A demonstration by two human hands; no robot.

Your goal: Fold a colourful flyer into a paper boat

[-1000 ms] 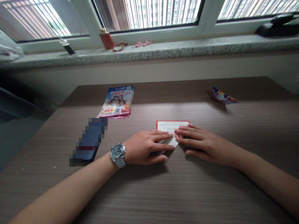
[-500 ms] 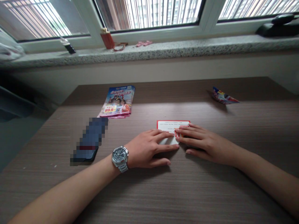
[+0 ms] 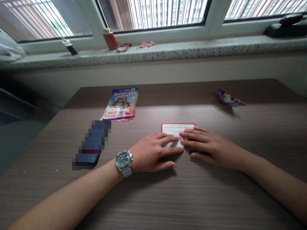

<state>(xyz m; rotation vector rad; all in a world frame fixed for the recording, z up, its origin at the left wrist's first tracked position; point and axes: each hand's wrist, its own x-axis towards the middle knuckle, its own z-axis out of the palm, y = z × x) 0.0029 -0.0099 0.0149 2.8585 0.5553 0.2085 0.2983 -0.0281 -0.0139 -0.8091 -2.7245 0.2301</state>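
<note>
1. The bare left forearm (image 3: pixel 72 195) reaches in from the lower left, slanting up toward the centre and lying low and level.
2. The left hand (image 3: pixel 150 153) lies palm down and open, its fingers (image 3: pixel 168 138) slightly spread and pointing right, with the thumb (image 3: pixel 168 165) lowest and nearest the body.
3. The bare right forearm (image 3: pixel 271 182) comes in from the lower right, mirroring the other arm.
4. The right hand (image 3: pixel 207 145) is also palm down and open, its fingers (image 3: pixel 194 137) spread and pointing left, with the thumb (image 3: pixel 195 155) lowest.
5. Both hands face each other at the centre, the fingertips of each just beside those of the other; neither hand is curled into a grip.
</note>
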